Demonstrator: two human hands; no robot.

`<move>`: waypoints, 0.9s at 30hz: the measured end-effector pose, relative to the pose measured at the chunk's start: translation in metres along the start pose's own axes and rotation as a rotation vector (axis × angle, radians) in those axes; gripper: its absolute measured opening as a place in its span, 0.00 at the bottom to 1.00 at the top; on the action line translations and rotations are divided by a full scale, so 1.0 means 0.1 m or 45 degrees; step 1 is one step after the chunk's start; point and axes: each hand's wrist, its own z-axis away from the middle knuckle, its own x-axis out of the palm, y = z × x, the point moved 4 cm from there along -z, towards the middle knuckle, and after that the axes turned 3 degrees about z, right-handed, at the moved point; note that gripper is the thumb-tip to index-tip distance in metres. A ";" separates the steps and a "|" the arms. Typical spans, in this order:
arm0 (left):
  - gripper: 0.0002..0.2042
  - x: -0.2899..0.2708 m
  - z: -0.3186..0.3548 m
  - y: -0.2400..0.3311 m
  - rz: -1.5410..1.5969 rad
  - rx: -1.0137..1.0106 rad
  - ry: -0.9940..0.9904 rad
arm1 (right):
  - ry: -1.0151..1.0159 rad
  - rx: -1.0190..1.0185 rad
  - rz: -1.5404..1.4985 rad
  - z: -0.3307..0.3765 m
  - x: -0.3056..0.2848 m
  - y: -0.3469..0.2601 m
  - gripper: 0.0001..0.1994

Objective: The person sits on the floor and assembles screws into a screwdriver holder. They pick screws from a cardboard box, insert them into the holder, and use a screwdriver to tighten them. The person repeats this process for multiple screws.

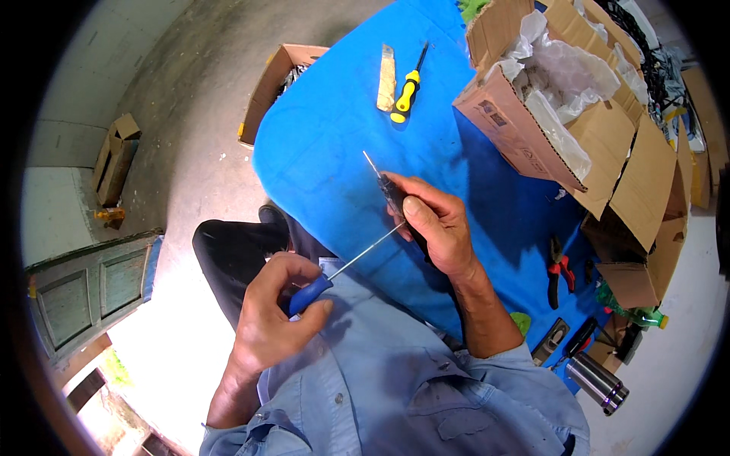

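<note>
- Left hand (270,319) is closed around a blue-handled screwdriver (310,294), fingers wrapped on the handle, thumb along its side.
- The thin steel shaft (365,251) runs up and right from the handle; its tip meets the piece held in the right hand.
- Right hand (437,228) is closed on a small dark part (394,194), thumb on top, fingers curled underneath. A thin metal pin or wire (370,163) sticks out of the part's far end.
- Both hands are held above the near edge of the blue worktop (327,137), over the person's lap, not resting on it.
- Handling, as I judge it: the screwdriver is light and stiff, and the handle is the only sensible grip since the shaft is thin and slick. The dark part is small, rigid and light; pinch it by the body. The protruding pin looks easy to bend, so keep off it.
- Can't tell what the dark part is; the fingers hide most of it.
- On the worktop, well apart: yellow-and-black screwdriver (407,91) just beside a pale utility knife (387,77), and red-handled pliers (560,270) to the right.
- Open cardboard boxes (532,129) with white plastic wrap at the far right; steel flask (598,381) at the lower right.
</note>
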 end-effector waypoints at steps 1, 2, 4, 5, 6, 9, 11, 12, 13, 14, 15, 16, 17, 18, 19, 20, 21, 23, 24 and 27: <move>0.16 0.00 0.01 0.02 -0.033 0.016 0.018 | -0.006 -0.008 0.017 0.00 0.00 0.00 0.19; 0.16 0.00 0.03 0.04 -0.067 0.032 0.037 | -0.013 -0.017 0.032 0.00 -0.01 0.00 0.19; 0.15 0.00 0.05 0.09 -0.207 0.188 0.072 | -0.019 -0.023 0.053 0.00 -0.02 0.00 0.19; 0.15 0.00 0.07 0.11 -0.313 0.328 0.088 | -0.017 -0.019 0.057 0.01 -0.02 0.01 0.19; 0.15 0.01 0.08 0.14 -0.418 0.468 0.103 | -0.014 -0.016 0.063 0.01 -0.02 0.01 0.20; 0.16 0.11 0.15 0.18 -0.588 0.653 0.221 | 0.017 0.020 -0.013 0.01 -0.02 0.01 0.20; 0.17 0.15 0.17 0.18 -0.702 0.721 0.270 | 0.020 0.025 -0.015 0.01 -0.02 0.01 0.20; 0.17 0.17 0.19 0.18 -0.777 0.753 0.289 | 0.022 0.028 -0.016 0.01 -0.02 0.01 0.20; 0.17 0.18 0.19 0.17 -0.852 0.786 0.308 | 0.025 0.024 -0.016 0.01 -0.02 0.01 0.20; 0.18 0.19 0.20 0.16 -0.896 0.813 0.314 | 0.026 0.021 -0.017 0.02 -0.02 0.01 0.20; 0.19 0.19 0.20 0.14 -0.941 0.841 0.319 | 0.027 0.019 -0.018 0.02 -0.02 0.01 0.20; 0.19 0.20 0.21 0.14 -0.986 0.868 0.324 | 0.028 0.015 -0.019 0.02 -0.01 0.00 0.20; 0.19 0.20 0.20 0.14 -0.991 0.873 0.322 | 0.029 0.011 -0.017 0.02 -0.01 -0.01 0.20; 0.18 0.19 0.20 0.15 -0.996 0.877 0.320 | 0.031 0.007 -0.016 0.01 -0.01 -0.01 0.20; 0.18 0.19 0.19 0.17 -1.000 0.881 0.318 | 0.022 -0.005 0.003 0.01 -0.01 -0.01 0.20; 0.17 0.17 0.16 0.17 -0.918 0.847 0.299 | 0.012 -0.018 0.020 0.01 -0.01 0.00 0.20; 0.15 0.14 0.14 0.17 -0.835 0.812 0.280 | 0.002 -0.030 0.037 0.01 -0.01 0.00 0.20; 0.12 0.09 0.10 0.11 -0.559 0.567 0.193 | -0.010 -0.029 0.042 0.01 -0.01 -0.01 0.20; 0.10 0.06 0.09 0.06 -0.365 0.358 0.126 | -0.016 -0.029 0.045 0.02 -0.02 -0.01 0.20; 0.11 0.03 0.01 -0.06 0.221 -0.132 -0.049 | -0.034 -0.059 0.046 0.02 -0.02 0.01 0.20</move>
